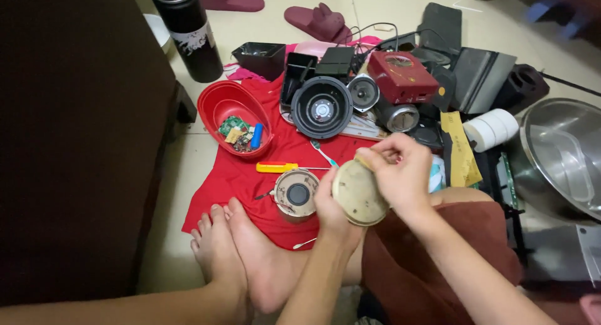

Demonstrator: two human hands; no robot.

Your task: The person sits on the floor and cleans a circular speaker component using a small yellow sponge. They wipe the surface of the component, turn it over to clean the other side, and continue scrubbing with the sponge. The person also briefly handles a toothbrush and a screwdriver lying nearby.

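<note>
Both my hands hold a round beige disc-shaped part (358,193) above my lap. My left hand (330,207) grips its lower left edge, and my right hand (399,170) clasps its upper right edge. Just to the left of it, a small round beige housing with a black centre (297,193) lies on a red cloth (233,178). A yellow-handled screwdriver (277,167) lies on the cloth above that housing. My bare feet (235,250) rest on the cloth's near edge.
A red oval bowl (220,105) holds small circuit boards and a blue cylinder. Behind are a black round speaker frame (322,107), a red box (402,76), a white tape roll (492,128), a black flask (188,32), a steel basin (563,155) and a dark cabinet (75,137).
</note>
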